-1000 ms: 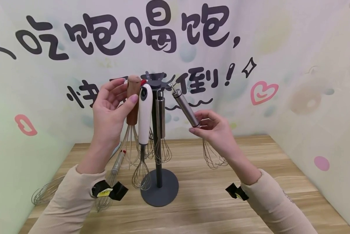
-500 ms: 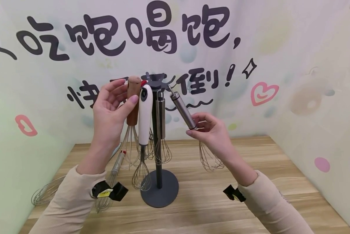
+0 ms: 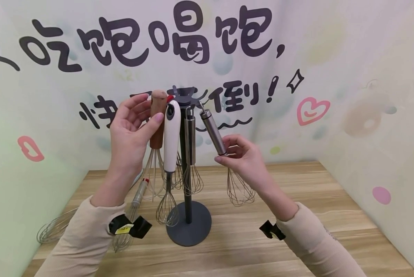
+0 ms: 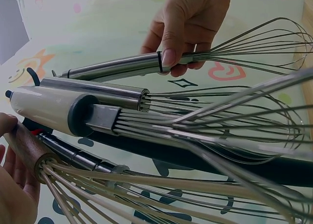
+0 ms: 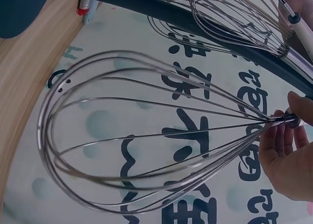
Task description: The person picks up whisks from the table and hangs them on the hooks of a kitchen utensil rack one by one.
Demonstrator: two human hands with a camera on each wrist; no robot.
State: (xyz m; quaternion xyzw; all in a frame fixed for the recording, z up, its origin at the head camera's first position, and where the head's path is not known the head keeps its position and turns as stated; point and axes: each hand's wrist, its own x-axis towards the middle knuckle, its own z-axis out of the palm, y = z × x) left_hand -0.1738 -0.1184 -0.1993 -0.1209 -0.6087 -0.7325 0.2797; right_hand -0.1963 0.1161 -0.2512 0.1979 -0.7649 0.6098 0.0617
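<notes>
My left hand holds the wooden handle of a whisk between thumb and fingers, at the left of a dark grey stand. In my right hand, thumb and fingers pinch the lower end of a steel-handled whisk. That whisk tilts, its top loop right at a hook on the stand's right side in the head view. A white-handled whisk and another steel whisk hang from the stand between my hands. The left wrist view also shows a dark, shiny-handled whisk behind the wooden one.
On the wooden table, a whisk with a red-banded clear handle lies left of the stand. Farther left is a wire whisk, partly behind my left sleeve. A printed wall stands close behind.
My right hand has moved left and slightly down with the steel whisk, bringing its handle nearer upright and closer to the stand. My left hand and the wooden-handled whisk stay put.
</notes>
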